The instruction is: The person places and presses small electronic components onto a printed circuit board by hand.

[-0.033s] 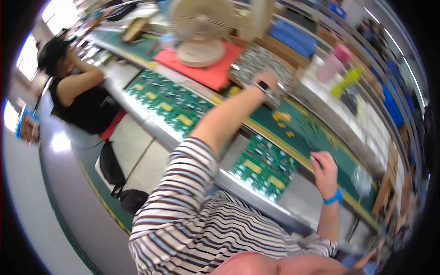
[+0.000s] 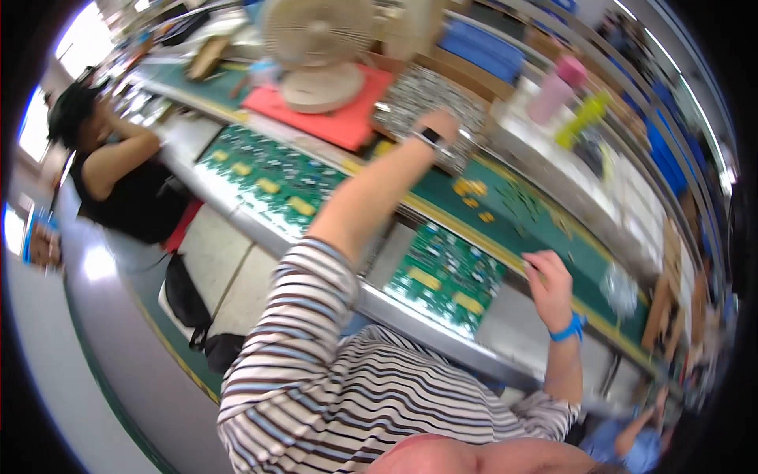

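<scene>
My left hand (image 2: 440,126), with a dark watch on its wrist, reaches into a shallow cardboard box of small silvery parts (image 2: 422,91). Its fingers are blurred and partly hidden there. My right hand (image 2: 550,288), wearing a blue wristband (image 2: 568,327), hovers over the near side of the bench with thumb and fingertips pinched together. A tiny dark thing shows at the fingertips, too small to name. Left of this hand lies a green circuit board (image 2: 446,280) with yellow blocks and small components. Small yellow parts (image 2: 470,188) and dark green pieces (image 2: 517,201) are scattered on the green mat beyond.
More circuit boards (image 2: 272,178) lie in a row to the left. A fan (image 2: 316,87) stands on a red sheet (image 2: 260,100). A pink bottle (image 2: 557,91) and a yellow-green object (image 2: 583,120) top a white ledge. At left sits a person (image 2: 118,166) in black.
The whole view has shifted slightly, so the bench things appear a little further left. My left hand stays at the box of parts; my right hand stays pinched.
</scene>
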`<state>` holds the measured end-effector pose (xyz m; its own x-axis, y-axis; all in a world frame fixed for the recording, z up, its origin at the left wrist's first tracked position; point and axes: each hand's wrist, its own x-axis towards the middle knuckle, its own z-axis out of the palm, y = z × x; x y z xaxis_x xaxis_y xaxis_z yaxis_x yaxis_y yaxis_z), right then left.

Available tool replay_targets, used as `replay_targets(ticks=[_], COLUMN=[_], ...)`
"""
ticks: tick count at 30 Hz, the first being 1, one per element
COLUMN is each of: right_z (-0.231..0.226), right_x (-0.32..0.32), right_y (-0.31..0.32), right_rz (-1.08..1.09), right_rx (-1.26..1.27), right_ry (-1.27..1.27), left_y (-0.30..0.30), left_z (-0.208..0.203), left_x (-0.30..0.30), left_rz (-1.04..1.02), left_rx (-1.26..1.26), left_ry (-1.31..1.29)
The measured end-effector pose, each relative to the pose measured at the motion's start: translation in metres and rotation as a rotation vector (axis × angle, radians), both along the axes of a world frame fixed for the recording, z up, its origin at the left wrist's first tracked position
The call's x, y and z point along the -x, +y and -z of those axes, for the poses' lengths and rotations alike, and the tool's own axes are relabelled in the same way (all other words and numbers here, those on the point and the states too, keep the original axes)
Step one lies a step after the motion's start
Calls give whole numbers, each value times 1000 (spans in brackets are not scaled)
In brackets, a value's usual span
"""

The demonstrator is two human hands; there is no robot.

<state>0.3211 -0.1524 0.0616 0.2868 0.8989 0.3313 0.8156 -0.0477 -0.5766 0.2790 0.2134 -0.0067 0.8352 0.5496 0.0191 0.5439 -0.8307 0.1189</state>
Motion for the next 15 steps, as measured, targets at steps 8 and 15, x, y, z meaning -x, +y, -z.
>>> replay_targets(ticks=[8,15], right_z=[67,83], right_x=[18,30], right_y=[-19,-20], right_rz=[-27,0], right_rx=[6,38], right_ry=[-118,-292], left_y=[22,-25], left_z=[1,-4], left_x=[35,48], left_rz=[-28,29], left_rx=[-56,377], left_ry=[-352,-763])
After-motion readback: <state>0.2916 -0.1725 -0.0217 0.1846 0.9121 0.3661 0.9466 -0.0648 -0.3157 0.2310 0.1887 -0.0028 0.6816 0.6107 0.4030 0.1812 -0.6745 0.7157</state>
